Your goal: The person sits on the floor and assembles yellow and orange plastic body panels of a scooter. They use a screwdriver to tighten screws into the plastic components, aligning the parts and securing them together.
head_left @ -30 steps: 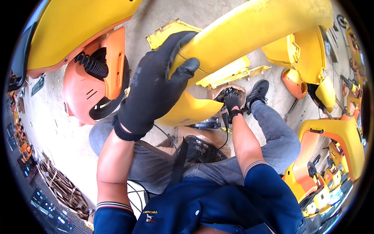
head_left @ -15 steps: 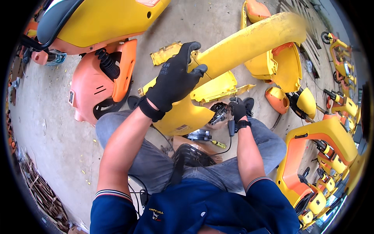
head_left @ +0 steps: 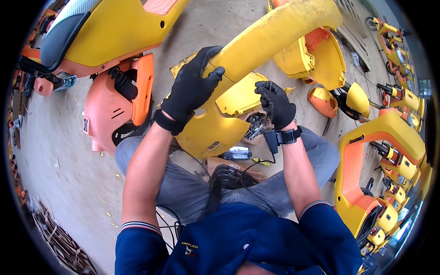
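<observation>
A long curved yellow scooter body panel (head_left: 270, 41) slants across from upper right to a broad lower end over my lap. My black-gloved left hand (head_left: 190, 87) is closed around it, thumb and fingers on either side near a seam. My gloved right hand (head_left: 277, 105) is raised beside the panel with fingertips pinched; what they hold, if anything, is too small to make out. Beneath lies a smaller yellow plastic cover (head_left: 240, 96). Between my legs are a container of small metal fasteners (head_left: 255, 126), a clear-and-dark part (head_left: 236, 153) and a partly hidden screwdriver (head_left: 262, 162) with a yellow-green handle.
At left stand a yellow scooter body (head_left: 114, 34) and a pink-orange shell (head_left: 110, 112). Yellow covers (head_left: 309, 59) and an orange shell (head_left: 322, 101) lie ahead right. A yellow-orange frame (head_left: 346, 178) is close on the right, with several scooters (head_left: 396, 165) beyond.
My right hand has risen from beside the fastener container toward the panel. The left hand keeps its grip on the panel. The view has shifted slightly.
</observation>
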